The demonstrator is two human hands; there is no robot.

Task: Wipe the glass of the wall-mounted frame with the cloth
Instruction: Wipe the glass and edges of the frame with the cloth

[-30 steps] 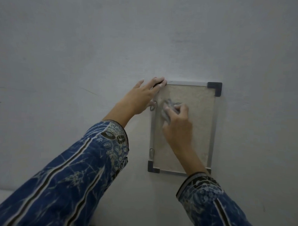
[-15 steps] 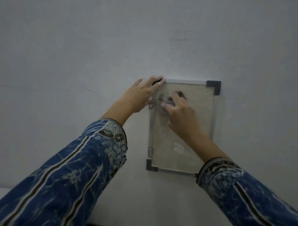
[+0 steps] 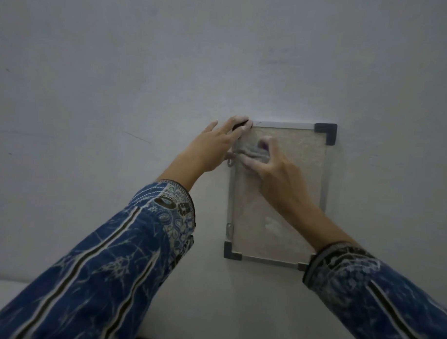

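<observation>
A small upright frame (image 3: 324,173) with a thin metal rim and dark corner pieces hangs on the wall; its glass (image 3: 303,172) covers a beige sheet. My left hand (image 3: 213,146) lies flat on the wall, its fingertips resting on the frame's top left corner. My right hand (image 3: 270,168) presses a crumpled grey cloth (image 3: 251,153) against the upper left part of the glass. Most of the cloth is hidden under my fingers. Both arms wear blue patterned sleeves.
The plain pale wall (image 3: 118,89) fills the view around the frame. Small metal clips (image 3: 229,229) sit on the frame's left edge. A lighter ledge (image 3: 0,296) shows at the bottom left.
My right hand with the cloth has moved up and to the left across the glass, from the middle toward the top left. My left hand has stayed on the top left corner.
</observation>
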